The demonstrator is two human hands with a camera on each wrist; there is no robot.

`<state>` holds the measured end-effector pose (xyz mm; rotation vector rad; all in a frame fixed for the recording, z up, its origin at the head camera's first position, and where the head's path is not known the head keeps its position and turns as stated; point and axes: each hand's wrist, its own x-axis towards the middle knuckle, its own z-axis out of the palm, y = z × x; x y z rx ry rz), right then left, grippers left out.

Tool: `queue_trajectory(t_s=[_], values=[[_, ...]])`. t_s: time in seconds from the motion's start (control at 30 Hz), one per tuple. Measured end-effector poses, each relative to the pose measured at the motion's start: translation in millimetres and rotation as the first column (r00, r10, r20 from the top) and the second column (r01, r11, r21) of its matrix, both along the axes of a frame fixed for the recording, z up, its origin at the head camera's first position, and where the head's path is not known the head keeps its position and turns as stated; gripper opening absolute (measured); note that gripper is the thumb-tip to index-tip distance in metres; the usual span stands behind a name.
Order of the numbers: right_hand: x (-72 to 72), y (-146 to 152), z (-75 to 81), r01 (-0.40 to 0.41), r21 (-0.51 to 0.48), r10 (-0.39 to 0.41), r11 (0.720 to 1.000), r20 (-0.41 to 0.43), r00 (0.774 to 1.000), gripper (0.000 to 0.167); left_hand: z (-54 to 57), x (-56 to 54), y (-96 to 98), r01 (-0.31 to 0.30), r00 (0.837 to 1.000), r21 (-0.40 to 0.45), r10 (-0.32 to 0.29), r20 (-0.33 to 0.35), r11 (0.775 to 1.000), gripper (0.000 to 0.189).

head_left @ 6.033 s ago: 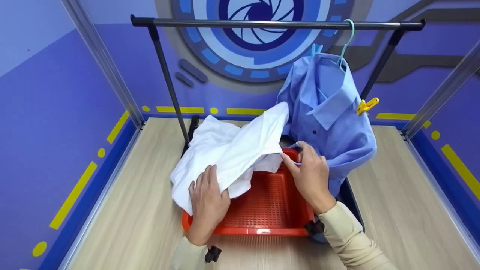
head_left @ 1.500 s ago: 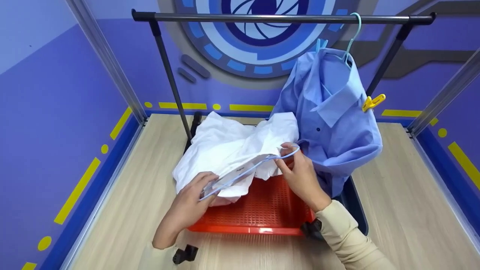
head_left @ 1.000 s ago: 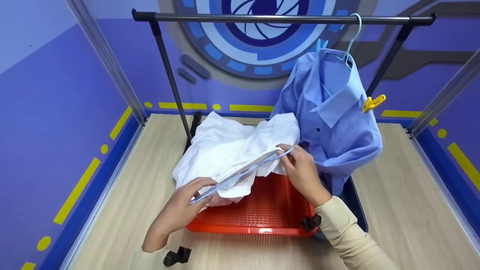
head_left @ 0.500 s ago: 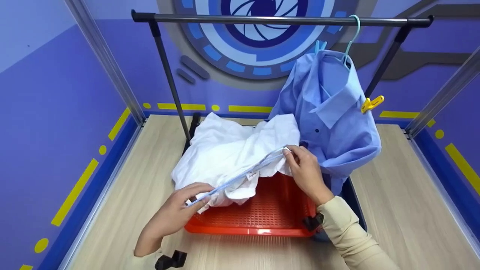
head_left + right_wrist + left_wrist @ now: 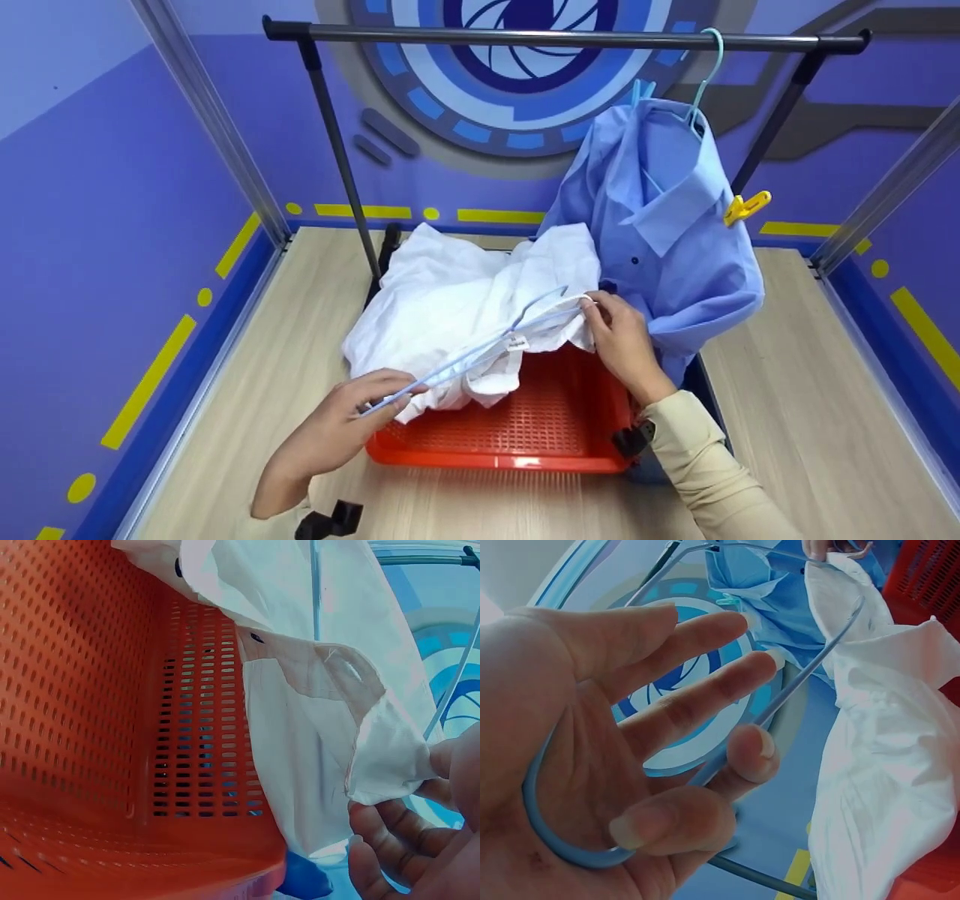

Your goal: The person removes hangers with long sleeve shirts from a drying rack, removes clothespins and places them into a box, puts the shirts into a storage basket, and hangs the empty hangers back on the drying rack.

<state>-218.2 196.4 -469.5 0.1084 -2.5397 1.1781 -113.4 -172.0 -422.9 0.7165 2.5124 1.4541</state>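
A light-blue clothes hanger [image 5: 513,328] slants across the white shirt [image 5: 450,285], its hook pointing up and right. My left hand [image 5: 341,424] grips the hanger's near end; in the left wrist view the hanger [image 5: 802,682] curves through the palm, the fingers bent about it. The right hand [image 5: 622,341] pinches a folded edge of the shirt near its neck opening, and the right wrist view shows that cloth corner [image 5: 390,754] between thumb and fingers. A small label shows below the hanger. The hanger's far end is partly hidden by cloth.
Beneath the shirt sits a red perforated basket [image 5: 499,461]. A blue shirt [image 5: 660,225] hangs at the right from a black rail [image 5: 480,35] on a mint hanger [image 5: 705,75], with a yellow clip [image 5: 746,208] on its shoulder. A dark bin edge shows behind the basket's right.
Earlier my left hand lay on the white shirt; now it grips the hanger's end. The hanger has shifted left and towards me, and the hook now shows. The right hand moved slightly right, pinching cloth.
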Motion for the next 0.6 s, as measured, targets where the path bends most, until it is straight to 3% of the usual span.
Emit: queue_trajectory(t_s=[0.13,0.4,0.6], values=[[0.5,0,1.0,-0.008,-0.014,0.009,1.0,0.05,0.999,0.022,3.6,2.6,-4.4,0.011,0.999,0.029,-0.013,0.053,1.0,0.024],[0.6,3,3.5,-0.021,-0.07,0.029,0.997,0.12,0.992,0.021,5.6,5.9,-15.2,0.018,0.999,0.048,-0.02,0.042,0.999,0.027],[0.9,6,-0.3,-0.027,-0.101,0.042,0.995,0.149,0.988,0.022,5.6,9.1,-24.5,0.024,0.996,0.076,-0.031,0.087,0.997,0.029]])
